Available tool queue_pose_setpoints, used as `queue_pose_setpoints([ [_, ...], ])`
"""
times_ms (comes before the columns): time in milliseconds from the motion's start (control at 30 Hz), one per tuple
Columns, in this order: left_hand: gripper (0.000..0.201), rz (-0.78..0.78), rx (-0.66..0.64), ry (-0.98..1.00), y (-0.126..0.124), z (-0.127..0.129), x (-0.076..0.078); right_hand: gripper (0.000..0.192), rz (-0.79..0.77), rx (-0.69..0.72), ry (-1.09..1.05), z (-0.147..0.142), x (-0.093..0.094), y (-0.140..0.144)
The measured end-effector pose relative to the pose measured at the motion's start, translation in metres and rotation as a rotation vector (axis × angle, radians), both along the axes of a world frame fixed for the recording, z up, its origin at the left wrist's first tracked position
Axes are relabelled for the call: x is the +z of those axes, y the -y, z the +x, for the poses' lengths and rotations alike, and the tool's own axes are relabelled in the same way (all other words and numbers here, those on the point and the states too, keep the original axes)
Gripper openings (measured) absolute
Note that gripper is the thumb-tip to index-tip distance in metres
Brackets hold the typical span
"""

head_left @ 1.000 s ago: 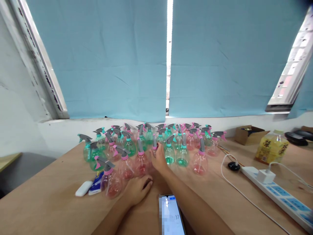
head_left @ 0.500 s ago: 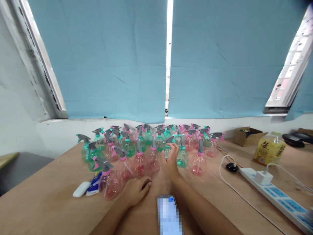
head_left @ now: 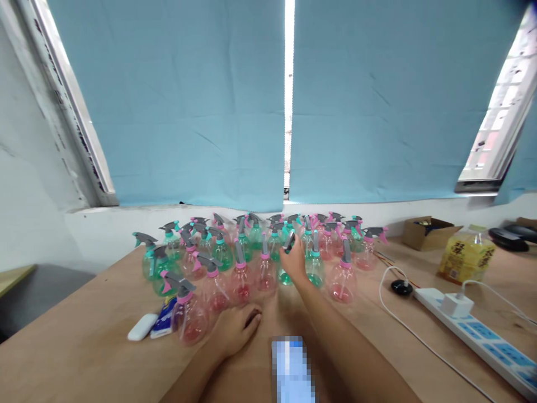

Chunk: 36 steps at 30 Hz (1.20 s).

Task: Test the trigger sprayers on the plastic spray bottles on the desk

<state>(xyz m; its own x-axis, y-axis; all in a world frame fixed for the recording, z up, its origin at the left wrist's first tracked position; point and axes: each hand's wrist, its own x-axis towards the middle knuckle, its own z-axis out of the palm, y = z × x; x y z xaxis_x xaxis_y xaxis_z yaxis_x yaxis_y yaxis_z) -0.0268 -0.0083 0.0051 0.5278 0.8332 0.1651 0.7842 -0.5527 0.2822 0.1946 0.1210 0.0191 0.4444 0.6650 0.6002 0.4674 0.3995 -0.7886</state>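
Eraser point(head_left: 142, 327): a white block is seen at the near left of the tabletop point(head_left: 84, 347), with a blue packet point(head_left: 161, 323) just beside it.
Bottles point(head_left: 251, 252): pink and green spray bottles are crowded at the far middle of the tabletop, all upright.
Left hand point(head_left: 235, 330): laid palm-down on the tabletop, fingers loosely together, just beside a near pink bottle point(head_left: 188, 313); nothing is gripped.
Phone point(head_left: 292, 369): laid flat at the near edge, between the forearms.
Right hand point(head_left: 293, 262): stretched into the front row, fingers curled round the neck of a green bottle point(head_left: 285, 263), which stands on the tabletop among the others.
Step in hand: judged to be the gripping of that green bottle.
Next move: a firm hold at the neck and a straight lift would be called for, so that neighbours are not knocked.
Right side: a cable point(head_left: 403, 319), power strip point(head_left: 478, 336), yellow jug point(head_left: 465, 258) and box point(head_left: 428, 230) are set well apart.
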Motion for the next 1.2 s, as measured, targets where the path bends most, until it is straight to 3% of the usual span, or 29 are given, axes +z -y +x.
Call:
queue_pose_setpoints([
  [133,0.033,0.001,0.002,0.007,0.000,0.000,0.000,0.046,0.036,0.055,0.037,0.007,0.002,0.012],
  [267,0.032,0.004,0.006,0.012,-0.001,0.000,-0.001,0.029,0.017,0.249,0.020,0.015,0.007,0.034],
  [367,0.032,0.004,0.000,0.010,-0.001,-0.001,-0.002,0.026,-0.037,0.487,-0.023,0.024,0.013,0.050],
  [533,0.035,0.006,0.009,0.004,0.000,0.000,-0.001,0.029,-0.191,1.057,-0.123,0.029,0.027,0.066],
  [600,0.036,0.001,0.012,0.001,0.000,0.001,0.000,0.028,-0.228,1.186,-0.146,0.025,0.028,0.069],
  [800,0.033,-0.001,0.014,0.008,0.001,0.001,0.001,0.019,-0.224,1.212,-0.211,0.010,0.022,0.071],
  [1033,0.032,0.010,0.011,-0.002,0.000,0.000,-0.001,0.022,-0.196,1.209,-0.118,0.014,0.026,0.073],
  [1200,0.030,0.018,-0.005,0.010,0.000,0.001,0.000,0.020,-0.195,1.225,-0.203,0.011,0.021,0.073],
])
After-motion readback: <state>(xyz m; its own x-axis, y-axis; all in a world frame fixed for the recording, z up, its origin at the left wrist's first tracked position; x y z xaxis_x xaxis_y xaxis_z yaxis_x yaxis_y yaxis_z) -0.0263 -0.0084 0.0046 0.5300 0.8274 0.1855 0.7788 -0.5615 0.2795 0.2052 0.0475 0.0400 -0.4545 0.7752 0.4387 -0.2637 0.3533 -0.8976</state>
